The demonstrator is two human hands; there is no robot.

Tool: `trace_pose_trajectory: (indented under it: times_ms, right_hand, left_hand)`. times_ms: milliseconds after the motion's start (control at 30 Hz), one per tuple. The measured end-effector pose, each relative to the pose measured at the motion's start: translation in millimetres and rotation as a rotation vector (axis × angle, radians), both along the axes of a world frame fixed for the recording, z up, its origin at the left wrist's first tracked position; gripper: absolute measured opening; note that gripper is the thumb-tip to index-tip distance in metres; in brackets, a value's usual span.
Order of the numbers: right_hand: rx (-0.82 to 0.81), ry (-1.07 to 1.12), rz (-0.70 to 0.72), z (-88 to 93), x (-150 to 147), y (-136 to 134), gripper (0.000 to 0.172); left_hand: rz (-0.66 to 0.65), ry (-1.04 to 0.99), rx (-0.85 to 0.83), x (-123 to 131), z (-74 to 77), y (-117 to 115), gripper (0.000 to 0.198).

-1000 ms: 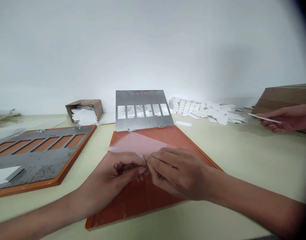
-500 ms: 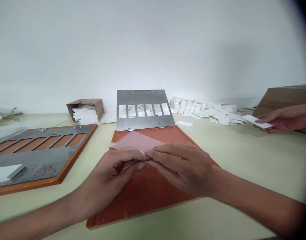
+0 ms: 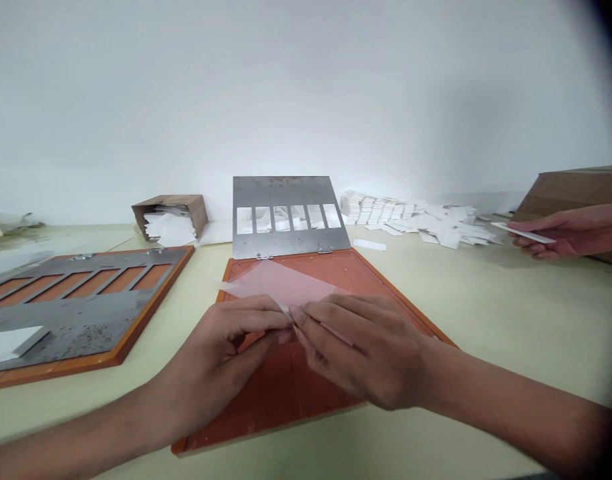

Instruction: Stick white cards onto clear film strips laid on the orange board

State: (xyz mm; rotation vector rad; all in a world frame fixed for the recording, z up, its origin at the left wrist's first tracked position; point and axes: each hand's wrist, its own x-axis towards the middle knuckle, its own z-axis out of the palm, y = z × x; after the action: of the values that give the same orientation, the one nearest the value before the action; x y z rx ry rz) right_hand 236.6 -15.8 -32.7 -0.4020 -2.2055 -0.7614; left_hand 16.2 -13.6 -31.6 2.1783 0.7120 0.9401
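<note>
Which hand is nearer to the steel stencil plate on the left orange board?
Left. The left hand is right of that plate; the right hand is farther off, past the left hand, both at the translucent sheet.

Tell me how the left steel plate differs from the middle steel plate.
The left steel plate lies flat on the left orange board, while the middle steel plate stands raised on hinges above the middle orange board. Orange shows through the left plate's slots, white paper scraps through the middle plate's. A white card lies on the left plate only. Both are grey with a row of long slots.
</note>
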Motion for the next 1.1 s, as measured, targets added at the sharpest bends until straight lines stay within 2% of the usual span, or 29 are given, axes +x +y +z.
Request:
trace_pose_trajectory:
  times_ms: [133,233,267,367,433,500,600,633,667,700,767,800,867,900,967,1033,1100]
  right_hand:
    - [-0.172,0.123,0.062,-0.8,4,8,0.013]
    - [-0.337,0.125,0.059,0.1,14,14,0.040]
    - [-0.368,0.106,0.033,0.2,17,16,0.040]
    - [-0.396,0.058,-0.035,0.1,26,21,0.015]
    - [-0.419,0.066,-0.029,1.1,28,23,0.021]
    - [-0.492,0.062,-0.006,5.5,29,25,0.029]
    - [-0.627,-0.032,0.017,21.3,28,28,0.035]
    - [-0.669,-0.090,0.026,29.0,26,30,0.035]
    - [-0.709,-0.153,0.037,37.6,25,31,0.035]
    - [-0.746,-0.215,0.046,46.6,24,34,0.035]
    - [-0.807,-0.286,0.054,64.0,20,42,0.033]
    - [-0.823,-0.269,0.049,71.6,19,48,0.029]
    - [-0.777,-0.133,0.004,83.1,17,60,0.020]
    - [-0.697,-0.022,-0.031,86.8,16,66,0.025]
    - [-0.457,0.234,-0.104,89.8,15,75,0.048]
    - [-0.208,0.429,-0.143,87.3,14,77,0.063]
    - [-0.091,0.470,-0.132,79.1,11,71,0.067]
  left_hand:
    - [0.032,-0.032,-0.155,-3,0.6,4,0.018]
    - [0.076,-0.118,-0.264,-6,-1.1,10,0.015]
    - [0.087,-0.151,-0.288,-8,-1.6,12,0.015]
    - [0.100,-0.202,-0.296,-15,1.3,16,0.017]
    - [0.143,-0.188,-0.189,-20,9.6,15,0.018]
    - [0.218,-0.156,0.076,-26,22.6,12,0.019]
    - [0.306,0.018,0.558,-29,45.4,8,0.069]
    - [0.309,0.117,0.653,-28,52.4,7,0.078]
    - [0.296,0.219,0.700,-26,59.0,8,0.074]
    - [0.268,0.306,0.709,-24,65.5,10,0.059]
    - [0.207,0.419,0.649,-21,78.8,17,0.020]
    - [0.202,0.434,0.602,-20,86.2,21,0.014]
    - [0.263,0.381,0.475,-23,102.3,30,0.019]
    - [0.327,0.316,0.404,-27,110.2,34,0.019]
    - [0.469,0.098,0.278,-38,122.5,42,0.019]
    - [0.558,-0.220,0.137,-51,125.5,48,0.015]
    - [0.578,-0.542,-0.055,-62,115.7,49,0.007]
